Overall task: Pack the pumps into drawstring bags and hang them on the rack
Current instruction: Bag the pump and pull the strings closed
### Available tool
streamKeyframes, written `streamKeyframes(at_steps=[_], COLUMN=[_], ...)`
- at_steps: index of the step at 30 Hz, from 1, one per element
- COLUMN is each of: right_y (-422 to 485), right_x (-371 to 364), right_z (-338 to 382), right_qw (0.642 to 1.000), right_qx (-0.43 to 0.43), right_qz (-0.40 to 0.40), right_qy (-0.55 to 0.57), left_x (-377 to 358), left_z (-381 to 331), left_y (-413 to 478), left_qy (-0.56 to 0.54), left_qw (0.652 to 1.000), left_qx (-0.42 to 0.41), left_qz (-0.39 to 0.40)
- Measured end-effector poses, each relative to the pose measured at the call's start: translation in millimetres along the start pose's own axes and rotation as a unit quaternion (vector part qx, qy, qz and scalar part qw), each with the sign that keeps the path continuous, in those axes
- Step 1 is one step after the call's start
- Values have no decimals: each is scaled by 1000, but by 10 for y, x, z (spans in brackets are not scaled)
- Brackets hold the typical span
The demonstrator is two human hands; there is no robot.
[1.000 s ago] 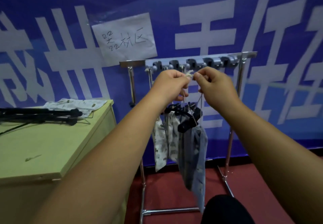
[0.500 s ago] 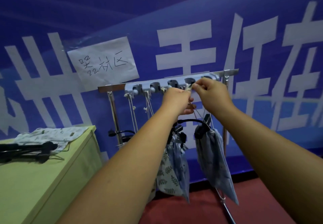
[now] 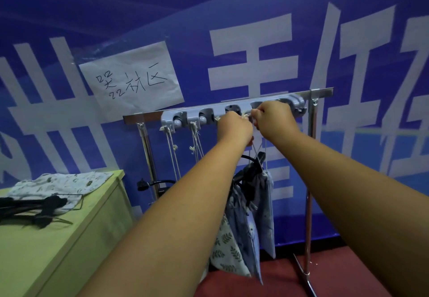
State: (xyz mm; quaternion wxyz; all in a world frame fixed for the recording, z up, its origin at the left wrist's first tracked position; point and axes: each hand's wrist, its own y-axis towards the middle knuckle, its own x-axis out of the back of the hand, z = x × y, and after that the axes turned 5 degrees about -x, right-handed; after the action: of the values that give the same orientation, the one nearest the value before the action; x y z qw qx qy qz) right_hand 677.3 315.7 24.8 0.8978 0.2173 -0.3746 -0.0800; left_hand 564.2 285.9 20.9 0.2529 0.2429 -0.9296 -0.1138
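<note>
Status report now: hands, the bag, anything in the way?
Left hand, right hand pinch drawstring at rack hooks. Bag hangs below. No obstruction seen.

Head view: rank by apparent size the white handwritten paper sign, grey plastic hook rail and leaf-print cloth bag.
White handwritten paper sign
Grey plastic hook rail, partly covered
Leaf-print cloth bag, mostly hidden, so unsure

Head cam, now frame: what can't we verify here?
All in the head view:
- Whether the drawstring sits on a hook: the left hand and right hand, both pinching it, cover that spot on the rack.
- Pumps in the bags: fabric hides them.
- What hangs from the two left cords: the left forearm mostly covers it.
- Black items on the table: blurred and cut by the left edge.
</note>
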Motion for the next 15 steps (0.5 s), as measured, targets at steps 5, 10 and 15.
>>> streamKeyframes(at_steps=[5, 10, 15], right_y=[-37, -94, -301], right_x=[-149, -183, -182], right_z=[-44, -36, 126], right_qw=[998, 991, 995], right_qx=[-27, -82, -93], right_qz=[15, 57, 44], right_qy=[58, 87, -11], left_x=[-100, -33, 213], left_z=[156, 308, 416], left_y=[33, 24, -117], left_qy=[42, 60, 115], left_qw=[999, 997, 987], left_qx=[4, -24, -45], left_qz=[19, 41, 103])
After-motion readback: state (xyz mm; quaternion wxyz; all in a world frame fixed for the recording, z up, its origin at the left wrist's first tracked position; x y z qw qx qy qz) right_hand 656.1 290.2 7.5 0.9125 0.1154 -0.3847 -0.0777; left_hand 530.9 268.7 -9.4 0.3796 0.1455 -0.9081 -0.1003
